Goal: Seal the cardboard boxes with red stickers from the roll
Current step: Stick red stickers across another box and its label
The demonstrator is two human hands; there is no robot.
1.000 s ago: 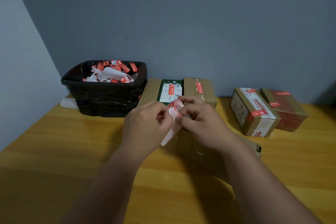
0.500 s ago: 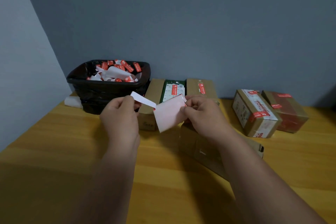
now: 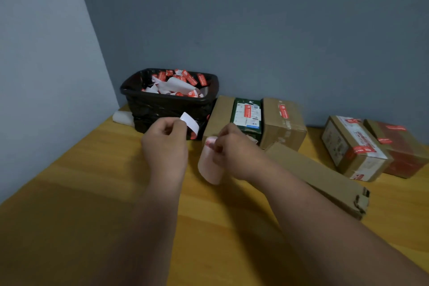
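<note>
Grey walls meet behind a wooden bench (image 3: 97, 193) carrying a black bin (image 3: 169, 105) of discarded scraps and several cardboard boxes, among them a long box (image 3: 318, 176) lying nearest the hands. The left hand (image 3: 166, 146) pinches a peeled sticker (image 3: 190, 122) between thumb and fingers, white underside toward the camera. The right hand (image 3: 234, 151) grips the sticker roll (image 3: 210, 161), fingers curled round it, above the bench beside the long box. Likely faults: the free end of the sticker curls and adheres to itself or to the fingers, since it hangs unsupported; placement off the flap seam leaves a box unsealed; the backing strip trailing from the roll may snag on a box.
</note>
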